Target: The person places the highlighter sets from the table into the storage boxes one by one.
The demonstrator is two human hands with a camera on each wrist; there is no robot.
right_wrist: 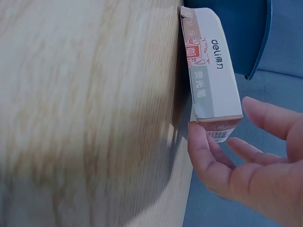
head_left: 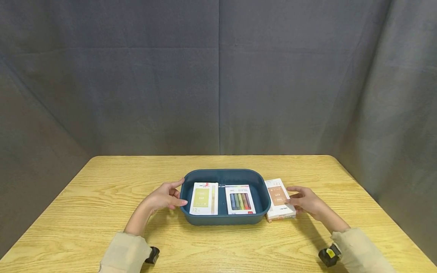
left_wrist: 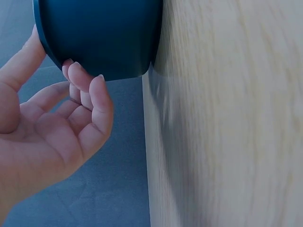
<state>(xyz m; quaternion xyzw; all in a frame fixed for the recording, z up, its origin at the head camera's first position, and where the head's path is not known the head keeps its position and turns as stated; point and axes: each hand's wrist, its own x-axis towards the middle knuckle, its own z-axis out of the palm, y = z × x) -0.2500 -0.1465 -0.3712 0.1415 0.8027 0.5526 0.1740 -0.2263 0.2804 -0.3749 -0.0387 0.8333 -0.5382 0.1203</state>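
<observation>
In the head view a dark blue oval basin [head_left: 223,220] stands on the table. My left hand [head_left: 167,195] grips its left rim, thumb over the edge and the other fingers against the outer wall [left_wrist: 104,38]. Inside lie a white box with a yellow-green panel [head_left: 201,199] on the left and a white box with a window showing coloured sticks [head_left: 240,201] on the right. Just outside the right wall lies a white box with a brown panel [head_left: 277,195]. At its right end my right hand [head_left: 307,201] touches it with loosely bent fingers; the thumb [right_wrist: 265,113] sits near its upper edge.
The wood-grained table [head_left: 218,250] runs back to a grey curtain [head_left: 218,94], which also stands at both sides. A black strap device is on each wrist, the right one [head_left: 329,254] with a yellow mark.
</observation>
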